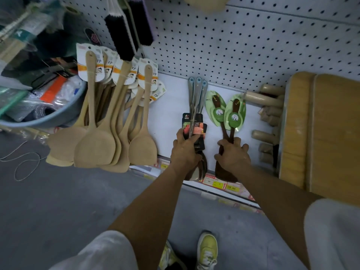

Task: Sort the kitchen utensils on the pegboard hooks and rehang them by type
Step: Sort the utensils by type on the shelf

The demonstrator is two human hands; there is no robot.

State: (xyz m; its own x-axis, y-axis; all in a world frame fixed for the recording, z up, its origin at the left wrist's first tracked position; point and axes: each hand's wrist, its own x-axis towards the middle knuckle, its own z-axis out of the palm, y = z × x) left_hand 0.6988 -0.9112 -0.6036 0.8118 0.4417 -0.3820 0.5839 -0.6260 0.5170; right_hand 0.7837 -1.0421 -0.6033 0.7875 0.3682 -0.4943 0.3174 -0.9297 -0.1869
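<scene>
Your left hand [185, 151] is clamped around the bunch of grey-handled ladles [195, 94], gripping over their black tags just above the bowls. Your right hand [232, 156] curls around the two dark wooden spatulas [227, 133], whose green cards stand just beyond your knuckles. Both bunches look stiff and light. The metal shanks probably slip, so hold them near the heads, below the cards.
</scene>
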